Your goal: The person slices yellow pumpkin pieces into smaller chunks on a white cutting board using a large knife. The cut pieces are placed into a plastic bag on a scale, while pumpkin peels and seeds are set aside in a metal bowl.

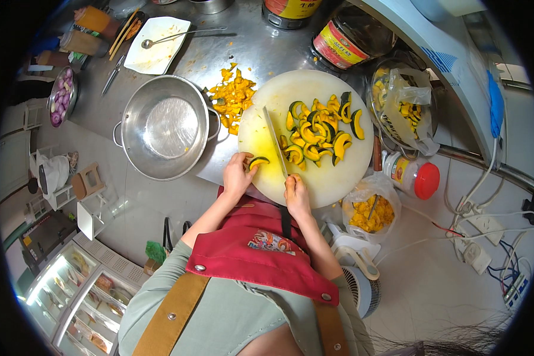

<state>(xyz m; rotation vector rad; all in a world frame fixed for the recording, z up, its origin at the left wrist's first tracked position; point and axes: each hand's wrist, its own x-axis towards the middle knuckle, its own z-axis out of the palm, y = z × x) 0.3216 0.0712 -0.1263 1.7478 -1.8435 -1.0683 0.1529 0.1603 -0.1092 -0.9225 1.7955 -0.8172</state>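
On a round white cutting board (267,191) lie many curved slices of green-skinned pumpkin (320,129). My right hand (297,193) grips the handle of a kitchen knife (274,140), whose blade points away from me, along the left side of the sliced pile. My left hand (238,173), at the board's near left edge, holds a single pumpkin slice (259,162) between thumb and fingers. Orange pumpkin scraps (233,95) are heaped on the steel table just left of the board. Beside them stands an empty two-handled steel basin (167,127).
A white plate (158,58) with a spoon is at the upper left, near a bowl of peeled purple onions (62,98). Large sauce jugs (351,40) stand behind the board. Right of it are a bagged bowl of pumpkin pieces (409,104), a red-lidded jar (411,175) and a bag of pumpkin pulp (371,213).
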